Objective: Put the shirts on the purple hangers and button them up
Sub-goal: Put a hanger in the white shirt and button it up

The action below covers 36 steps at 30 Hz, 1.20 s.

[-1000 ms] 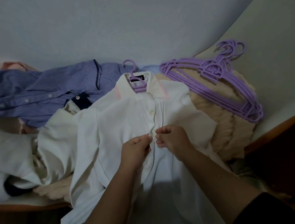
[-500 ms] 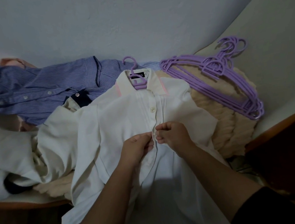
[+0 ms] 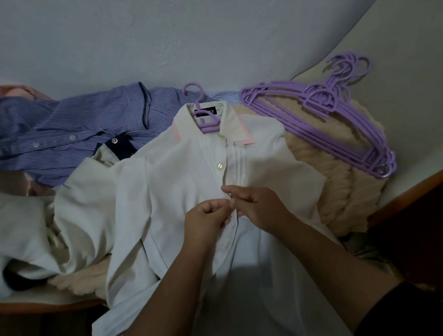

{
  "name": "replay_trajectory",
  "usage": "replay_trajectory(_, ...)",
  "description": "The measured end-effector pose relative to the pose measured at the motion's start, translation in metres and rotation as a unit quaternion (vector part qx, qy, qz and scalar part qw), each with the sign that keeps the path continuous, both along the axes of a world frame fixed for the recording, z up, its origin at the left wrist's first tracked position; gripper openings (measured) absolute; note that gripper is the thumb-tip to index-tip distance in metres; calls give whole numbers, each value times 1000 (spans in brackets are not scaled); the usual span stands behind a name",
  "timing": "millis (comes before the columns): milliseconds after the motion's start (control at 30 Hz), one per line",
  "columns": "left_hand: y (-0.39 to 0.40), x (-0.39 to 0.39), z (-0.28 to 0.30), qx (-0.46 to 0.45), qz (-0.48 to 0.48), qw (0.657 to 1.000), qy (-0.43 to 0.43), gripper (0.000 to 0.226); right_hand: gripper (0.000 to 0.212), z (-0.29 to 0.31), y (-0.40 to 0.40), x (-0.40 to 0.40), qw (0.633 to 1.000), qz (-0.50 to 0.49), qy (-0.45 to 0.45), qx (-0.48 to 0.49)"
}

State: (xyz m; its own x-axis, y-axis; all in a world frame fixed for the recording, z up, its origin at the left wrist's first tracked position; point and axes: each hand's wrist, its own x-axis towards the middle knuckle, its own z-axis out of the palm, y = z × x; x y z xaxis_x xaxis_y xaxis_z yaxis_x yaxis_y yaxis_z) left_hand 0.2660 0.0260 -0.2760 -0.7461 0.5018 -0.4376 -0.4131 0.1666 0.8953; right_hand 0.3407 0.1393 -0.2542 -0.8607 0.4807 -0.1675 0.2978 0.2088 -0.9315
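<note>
A white shirt (image 3: 178, 189) with a pink-edged collar lies face up on the bed, with a purple hanger (image 3: 202, 109) through its neck. One button on its placket (image 3: 218, 165) shows fastened above my hands. My left hand (image 3: 207, 219) pinches the left edge of the placket at mid-chest. My right hand (image 3: 257, 205) pinches the right edge at the same spot, fingertips touching the left hand's. The button between them is hidden by my fingers. A stack of several spare purple hangers (image 3: 319, 118) lies to the right.
A blue striped shirt (image 3: 53, 134) is spread at the back left. More white and cream garments (image 3: 13, 219) are piled on the left. A cream knitted blanket (image 3: 338, 182) lies under the hangers. The bed's wooden edge (image 3: 420, 181) runs at the right, the wall behind.
My hands stay at the same placket spot with only small finger movement. The view has shifted slightly.
</note>
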Motion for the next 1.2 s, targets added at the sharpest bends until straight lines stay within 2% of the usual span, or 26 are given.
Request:
replay_trajectory(133, -2, 2, -3, -5, -22, 999, 37, 8, 28, -2, 3, -3, 999, 22, -31, 24)
replay_trajectory(233, -2, 3, -3, 5, -23, 999, 33, 13, 27, -5, 3, -8, 998, -8, -54, 20)
replay_trajectory(400, -1, 0, -9, 11, -1, 1000, -3, 16, 25, -2, 1, -11, 982, -107, -44, -149)
replay_trajectory(633, -2, -1, -6, 23, -2, 999, -34, 17, 18, -3, -2, -8, 948, -180, -31, -260)
replay_trajectory(733, -2, 0, -5, 22, -7, 999, -29, 22, 18, -7, -4, -7, 946, -195, -22, -259)
replay_trajectory(1033, 1, 1, -14, -16, 4, 1000, 15, 16, 21, -10, -7, -6, 940, -190, -26, -283)
replay_trajectory(1200, 1, 2, -17, -18, 17, 999, 21, 16, 22, -9, -4, -8, 952, -182, -42, -244)
